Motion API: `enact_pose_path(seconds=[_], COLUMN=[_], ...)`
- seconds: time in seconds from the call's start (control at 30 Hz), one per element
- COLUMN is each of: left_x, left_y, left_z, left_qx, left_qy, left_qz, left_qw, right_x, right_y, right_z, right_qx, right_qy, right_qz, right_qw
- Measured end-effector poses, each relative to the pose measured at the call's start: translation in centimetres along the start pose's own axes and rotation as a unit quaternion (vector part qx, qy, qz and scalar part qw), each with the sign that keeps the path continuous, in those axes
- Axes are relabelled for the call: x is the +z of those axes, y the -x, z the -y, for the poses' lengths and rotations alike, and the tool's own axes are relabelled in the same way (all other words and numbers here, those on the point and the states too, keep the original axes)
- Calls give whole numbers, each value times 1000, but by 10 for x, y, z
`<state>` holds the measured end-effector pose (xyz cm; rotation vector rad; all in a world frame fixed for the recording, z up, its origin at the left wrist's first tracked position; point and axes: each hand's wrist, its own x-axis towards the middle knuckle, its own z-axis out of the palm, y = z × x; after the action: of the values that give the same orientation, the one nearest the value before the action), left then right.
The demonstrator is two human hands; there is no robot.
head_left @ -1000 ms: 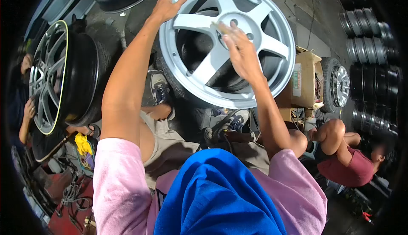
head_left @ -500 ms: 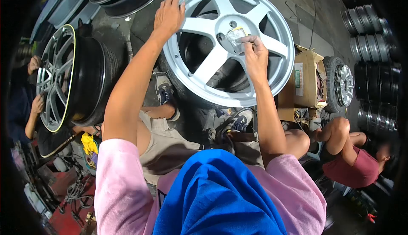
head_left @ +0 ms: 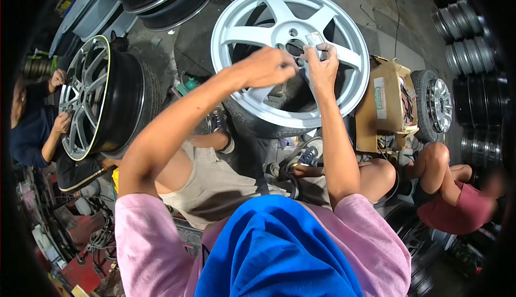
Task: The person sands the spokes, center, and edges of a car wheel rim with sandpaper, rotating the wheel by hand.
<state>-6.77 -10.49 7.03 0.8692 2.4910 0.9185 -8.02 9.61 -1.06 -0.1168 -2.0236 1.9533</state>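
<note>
A pale grey-white wheel rim (head_left: 243, 34) lies face up in front of me, its spokes and centre hole showing, propped on a black tire (head_left: 258, 126). Over the hub, my right hand (head_left: 322, 66) is closed on a small pale sheet (head_left: 314, 39), whitish and roughly rectangular; its material is unclear. Above the lower-left spokes is my left hand (head_left: 269, 67), fingers curled in and slightly blurred near the centre hole. Anything between those fingertips is too small to make out.
At left, another person's hands (head_left: 60, 120) touch a grey multi-spoke rim (head_left: 86, 95). An open cardboard box (head_left: 381, 103) and a tire with a chrome rim (head_left: 438, 105) stand right. A seated person (head_left: 457, 203) is beyond. Stacked rims (head_left: 467, 58) line the right side.
My left hand has left the rim's upper-left edge and moved right and down toward the hub. My right hand still holds the sheet, which has shifted slightly right. The view has shifted somewhat.
</note>
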Motion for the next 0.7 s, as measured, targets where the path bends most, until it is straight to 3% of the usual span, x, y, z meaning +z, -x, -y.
enact_pose_path(seconds=[0.07,0.1,0.17,0.2,0.37,0.43,0.5,0.7], left_x=[-12,-23,8,7,7,-4,-19,-26], left_y=[19,25,33,30,17,25,35,46], left_z=[12,15,67,69,44,40,42,64], left_qx=[-13,-85,-165,-164,-255,-211,-126,-181], left_qy=[-94,-127,-236,-232,-282,-285,-215,-241], left_qz=[-108,-74,-170,-174,-64,-52,23,-19], left_qw=[990,985,942,943,923,934,968,953], right_x=[5,8,18,25,51,55,61,75], right_y=[2,1,5,6,-5,-12,-19,-33], right_z=[2,4,8,12,15,10,9,13], right_qx=[2,3,-166,-209,-291,-332,-344,-348], right_qy=[28,59,181,215,340,347,350,333], right_qz=[24,47,79,99,176,201,211,237], right_qw=[999,997,966,949,877,854,845,844])
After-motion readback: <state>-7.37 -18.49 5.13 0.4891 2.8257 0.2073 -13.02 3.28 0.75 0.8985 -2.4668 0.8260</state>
